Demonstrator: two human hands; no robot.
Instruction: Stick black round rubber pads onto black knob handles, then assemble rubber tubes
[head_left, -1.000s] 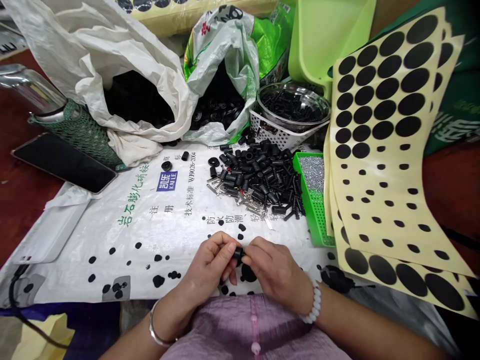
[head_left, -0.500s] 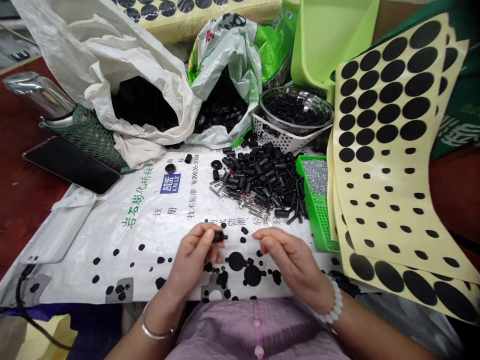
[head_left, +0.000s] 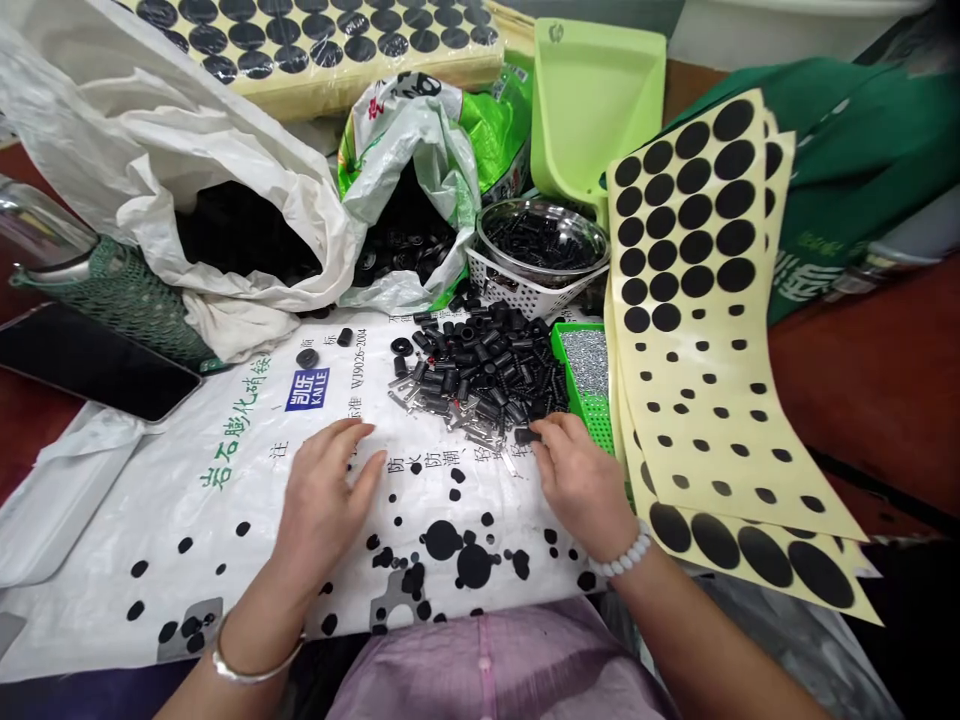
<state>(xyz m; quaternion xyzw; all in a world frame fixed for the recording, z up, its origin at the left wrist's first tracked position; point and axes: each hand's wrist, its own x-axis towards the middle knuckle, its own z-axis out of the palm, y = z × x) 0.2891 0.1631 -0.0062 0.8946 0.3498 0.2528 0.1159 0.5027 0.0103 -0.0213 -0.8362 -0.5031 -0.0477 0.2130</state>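
Note:
My left hand (head_left: 319, 500) is over the white printed sheet (head_left: 247, 440), thumb and fingers apart, with nothing between them. To the right, my right hand (head_left: 585, 480) has its fingertips closed on a short black plastic sleeve (head_left: 526, 436) at the front right edge of a heap. That heap of small black plastic parts (head_left: 480, 370) holds sleeves, ridged pieces and rings. Thin metal strips (head_left: 484, 428) lie along its front. Round black stickers (head_left: 474, 566) are scattered on the sheet between my forearms.
Behind the heap are an open white sack (head_left: 315, 200), a plastic bag of black parts (head_left: 405, 250) and a steel bowl (head_left: 544, 240). A green tray (head_left: 577, 350) of small metal bits and sticker sheets (head_left: 697, 370) stand right. A phone (head_left: 97, 360) lies left.
The black part in my left hand is gone, and that hand has moved left and opened. My right hand has reached forward to the heap and closed on a sleeve. The view has shifted.

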